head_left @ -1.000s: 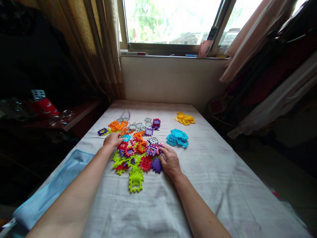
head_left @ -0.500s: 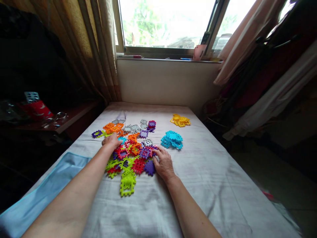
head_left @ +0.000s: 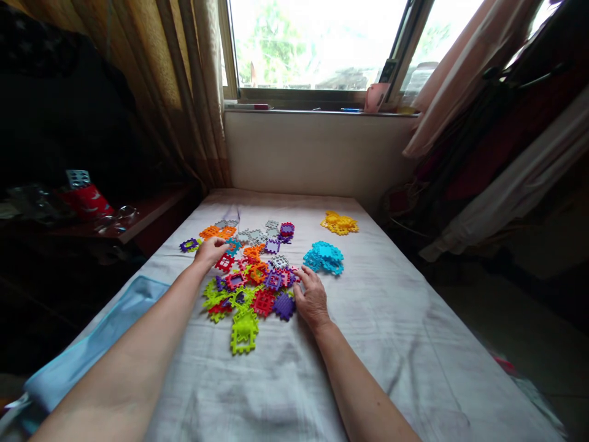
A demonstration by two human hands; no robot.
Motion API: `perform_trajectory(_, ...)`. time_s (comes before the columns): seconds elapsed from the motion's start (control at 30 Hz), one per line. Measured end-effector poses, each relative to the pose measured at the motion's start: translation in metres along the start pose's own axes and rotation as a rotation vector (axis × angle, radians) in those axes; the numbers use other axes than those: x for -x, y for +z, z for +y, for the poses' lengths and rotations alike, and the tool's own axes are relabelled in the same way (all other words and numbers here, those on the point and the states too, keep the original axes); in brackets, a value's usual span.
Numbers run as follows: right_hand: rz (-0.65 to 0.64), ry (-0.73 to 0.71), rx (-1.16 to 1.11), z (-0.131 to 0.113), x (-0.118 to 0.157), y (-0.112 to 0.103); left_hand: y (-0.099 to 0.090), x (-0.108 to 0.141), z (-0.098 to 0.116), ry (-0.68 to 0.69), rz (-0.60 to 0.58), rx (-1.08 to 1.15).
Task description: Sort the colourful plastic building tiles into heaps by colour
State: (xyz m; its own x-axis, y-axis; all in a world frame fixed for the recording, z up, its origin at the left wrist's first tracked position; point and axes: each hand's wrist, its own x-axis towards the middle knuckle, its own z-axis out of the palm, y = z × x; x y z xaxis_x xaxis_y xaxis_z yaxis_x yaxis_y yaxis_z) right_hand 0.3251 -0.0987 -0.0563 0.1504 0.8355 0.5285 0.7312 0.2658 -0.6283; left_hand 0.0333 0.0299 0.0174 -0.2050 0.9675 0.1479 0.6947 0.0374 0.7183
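Note:
My left hand [head_left: 210,252] is closed in a pinch on a blue interlocking plastic tile [head_left: 234,247] at the far left part of a mixed heap. A red window-shaped tile [head_left: 225,263] lies just below that hand. My right hand [head_left: 313,299] rests at the heap's right edge, fingers bent and apart, beside a purple tile [head_left: 284,306] and a purple frame tile [head_left: 275,280]. Its fingertips touch or nearly touch the pieces there. Green tiles [head_left: 244,331], orange tiles [head_left: 254,253] and grey tiles [head_left: 252,236] make up more of the heap.
A pile of blue tiles [head_left: 324,258] sits right of the heap, with a yellow pile [head_left: 339,223] farther back. Light blue cloth [head_left: 99,325] lies along the bed's left edge. Glasses [head_left: 124,216] rest on a side table at left. Hanging clothes [head_left: 497,159] crowd the right.
My left hand has moved up and away from the heap's middle with the blue tile, uncovering the red window-shaped tile. My right hand has shifted slightly away from the pieces. The view has turned slightly.

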Motion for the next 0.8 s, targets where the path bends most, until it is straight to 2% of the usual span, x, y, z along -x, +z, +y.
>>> perform_trajectory(0.07,0.036,-0.001,-0.022,0.000,-0.001,-0.001,0.001,0.008,0.012,0.019,0.057,0.077)
perform_trajectory(0.13,0.061,-0.024,-0.060,0.000,-0.002,-0.003,0.006,0.021,0.026,0.057,0.065,0.161)
perform_trajectory(0.33,0.040,-0.065,-0.156,-0.006,-0.001,-0.006,0.035,0.064,0.057,0.167,-0.058,0.413)
perform_trajectory(0.57,0.012,0.036,-0.253,-0.021,-0.016,-0.009,0.054,0.088,0.066,0.228,-0.247,0.523)
perform_trajectory(0.73,-0.103,0.039,-0.316,-0.028,-0.026,-0.009,0.059,0.103,0.070,0.321,-0.367,0.454)
perform_trajectory(0.8,-0.103,0.036,-0.335,-0.027,-0.025,-0.010,0.061,0.105,0.070,0.370,-0.382,0.420)
